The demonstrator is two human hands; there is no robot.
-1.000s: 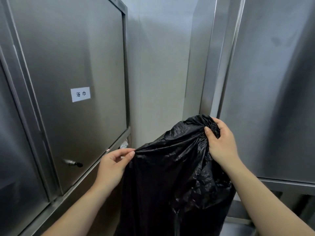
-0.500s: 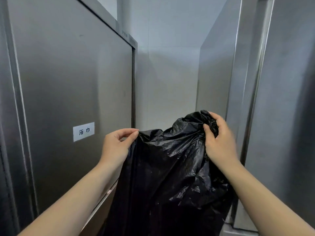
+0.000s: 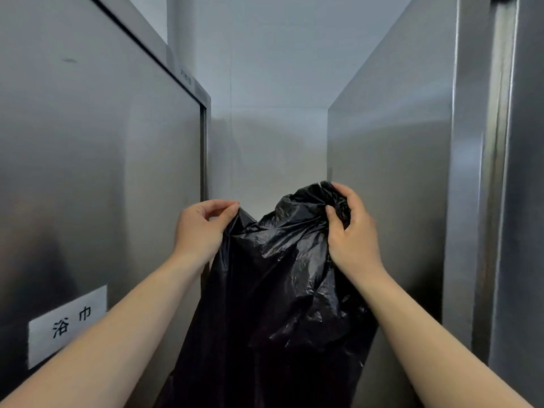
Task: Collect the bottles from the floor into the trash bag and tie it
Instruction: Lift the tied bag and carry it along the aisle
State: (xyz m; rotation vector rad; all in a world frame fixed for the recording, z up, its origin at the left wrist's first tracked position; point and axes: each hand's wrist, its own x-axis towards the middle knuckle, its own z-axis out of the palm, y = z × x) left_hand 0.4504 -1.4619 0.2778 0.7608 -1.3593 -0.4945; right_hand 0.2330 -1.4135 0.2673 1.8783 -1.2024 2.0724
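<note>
Steel cabinets (image 3: 97,160) hem us in on both sides, with a pale wall (image 3: 265,83) closing the narrow gap ahead. We hold the bag (image 3: 282,290) up at chest height between them, so it hangs long and free and its weight pulls the plastic straight down. Our left hand (image 3: 200,228) pinches one corner of the rim between thumb and fingertips, the fingers together on a thin edge of plastic. Our right hand (image 3: 353,231) is clamped on a thick bunch of the rim, fingers curled round the gathered folds. The two hands sit apart, with a dip of slack rim between them; we judge this spread is kept so the mouth can be drawn together and knotted. No bottles or floor show, so we cannot tell what the bag holds. A white label (image 3: 67,325) sits low on the left cabinet door. The tying looks not yet begun.
</note>
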